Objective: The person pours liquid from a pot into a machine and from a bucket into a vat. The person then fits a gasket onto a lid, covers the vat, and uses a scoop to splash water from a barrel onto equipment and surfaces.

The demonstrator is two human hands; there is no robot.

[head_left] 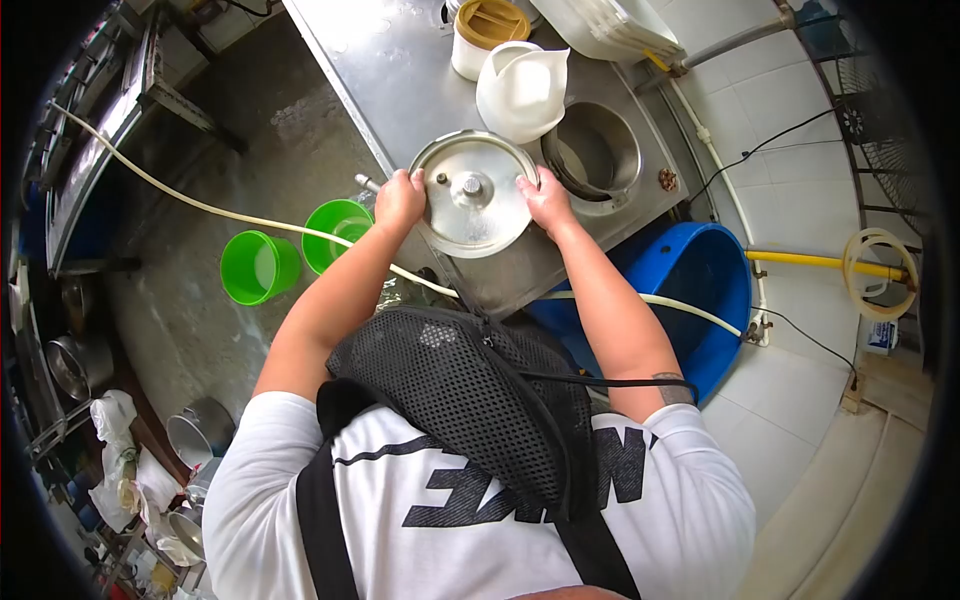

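Note:
Between my two hands is a round metal pressure cooker lid (472, 222), its face with the central fitting turned toward me. My left hand (400, 200) is closed on the lid's left edge. On the opposite edge my right hand (548, 203) grips it, thumb on the face. The lid is over the front of the steel counter (420, 60). Just past my right hand stands a deep metal pot (600, 150) with no lid on it. A white plastic jug (522, 92) stands behind the lid, beside a white tub with a brown lid (492, 22).
Two green buckets (261, 268) (338, 235) stand on the wet floor at left. A pale hose (190, 203) crosses below my arms toward a large blue barrel (690, 290) at right. White containers (610, 25) sit at the counter's back; metal shelving (100, 170) lines the left.

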